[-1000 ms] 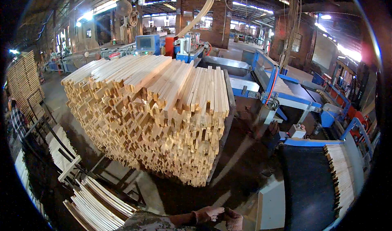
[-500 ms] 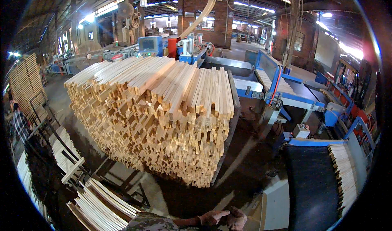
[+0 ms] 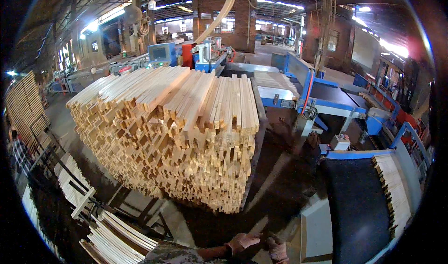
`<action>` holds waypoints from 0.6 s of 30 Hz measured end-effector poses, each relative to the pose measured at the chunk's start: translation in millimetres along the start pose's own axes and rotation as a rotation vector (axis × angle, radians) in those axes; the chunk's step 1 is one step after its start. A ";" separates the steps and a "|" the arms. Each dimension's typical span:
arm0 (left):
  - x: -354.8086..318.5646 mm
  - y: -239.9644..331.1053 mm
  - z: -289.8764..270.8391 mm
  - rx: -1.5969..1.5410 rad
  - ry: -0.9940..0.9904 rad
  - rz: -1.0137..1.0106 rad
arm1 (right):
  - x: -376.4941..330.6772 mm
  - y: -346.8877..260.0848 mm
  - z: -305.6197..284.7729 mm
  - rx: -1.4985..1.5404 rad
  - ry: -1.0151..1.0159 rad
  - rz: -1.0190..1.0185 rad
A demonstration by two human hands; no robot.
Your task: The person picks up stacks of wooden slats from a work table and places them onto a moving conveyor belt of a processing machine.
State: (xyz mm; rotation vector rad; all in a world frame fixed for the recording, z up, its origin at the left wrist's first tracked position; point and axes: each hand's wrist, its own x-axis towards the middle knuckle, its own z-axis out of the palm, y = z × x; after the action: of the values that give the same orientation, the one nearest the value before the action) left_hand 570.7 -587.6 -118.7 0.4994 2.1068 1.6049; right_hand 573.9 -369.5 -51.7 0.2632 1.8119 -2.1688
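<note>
My left hand (image 3: pixel 243 243), in a pale knit glove, reaches in at the bottom edge from a camouflage sleeve (image 3: pixel 170 253). Its fingers point right, loosely stretched, and nothing shows in them. Just to its right is my gloved right hand (image 3: pixel 277 250), fingers slightly bent and apart, also with no object visible. A small gap separates the two hands. Beyond them rises a big stack of wooden strips (image 3: pixel 163 124), their cut ends facing me. Left of my sleeve lies a lower bundle of long pale strips (image 3: pixel 119 238).
A black conveyor belt (image 3: pixel 357 203) runs at right, with a row of strips (image 3: pixel 394 189) along its far side. Behind the stack, more strips (image 3: pixel 276 81) lie on a blue-framed conveyor (image 3: pixel 336 106). Metal racking (image 3: pixel 81 203) and a person in a checked shirt (image 3: pixel 21 154) are at left.
My hands, touching before, have come apart. A batch of strips on the blue-framed conveyor has travelled left, past the upright blue frame. The whole view has shifted slightly.
</note>
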 end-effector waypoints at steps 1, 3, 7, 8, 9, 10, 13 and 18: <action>5.5 -3.0 -1.1 -0.002 -0.035 -0.045 | -8.7 -6.5 2.1 -0.059 -0.109 -0.093; 17.0 -21.8 -0.7 0.007 -0.104 -0.136 | -16.0 -14.0 7.4 -0.180 -0.354 -0.278; 34.3 -44.2 -23.5 -0.156 -0.321 -0.263 | -21.9 -27.0 7.1 -0.033 -0.610 -0.278; 29.5 -23.0 -34.3 -0.248 -0.356 -0.251 | -27.7 -39.3 6.9 -0.037 -0.641 -0.270; 7.6 13.6 -18.5 -0.224 -0.238 -0.146 | -33.7 -54.3 6.8 -0.042 -0.667 -0.265; -3.7 30.8 -17.2 -0.216 -0.165 -0.109 | -35.7 -62.2 9.3 -0.042 -0.716 -0.257; -9.3 53.7 -14.2 -0.233 -0.107 -0.100 | -32.6 -47.5 -1.6 0.586 -0.770 0.173; 24.1 -15.0 28.7 -0.317 -0.084 -0.269 | -23.2 -26.8 23.6 0.029 -0.249 -0.629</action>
State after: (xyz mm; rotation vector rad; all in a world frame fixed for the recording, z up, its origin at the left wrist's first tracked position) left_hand 565.9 -555.6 -142.7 0.1662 1.7288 1.6817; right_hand 587.6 -385.8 -14.9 -0.6287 1.8848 -2.4715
